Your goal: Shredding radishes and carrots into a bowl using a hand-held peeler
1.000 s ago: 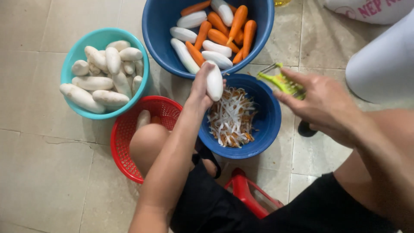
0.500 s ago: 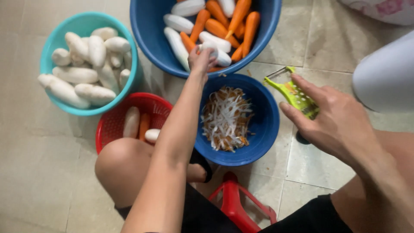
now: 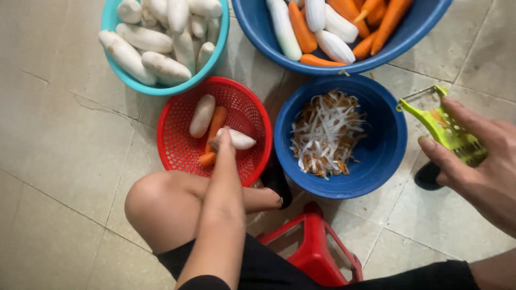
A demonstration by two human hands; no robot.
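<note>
So the left hand (image 3: 223,142) is down in the red basket (image 3: 177,150), fingers closed around a peeled white radish (image 3: 239,139); looks to me like the pick-up step, one piece being taken for shredding. Right hand (image 3: 478,172) is wrapped tight round a lime-green plastic grater (image 3: 443,126), blade end up, held just beside the small blue bowl (image 3: 387,156); I'd guess the next move calls for bringing the radish over that bowl and lining it up against the blade. Basket is stiff mesh, holding another smooth white radish (image 3: 202,115) and a carrot (image 3: 215,126); the small bowl has a tangle of thin white and orange shreds (image 3: 325,134). Further out, a teal bowl (image 3: 161,88) heaped with pale, blunt radishes; a big blue tub (image 3: 376,59) with glossy carrots and radishes mixed; all on a tiled floor (image 3: 59,161), red stool (image 3: 312,252) underneath.
</note>
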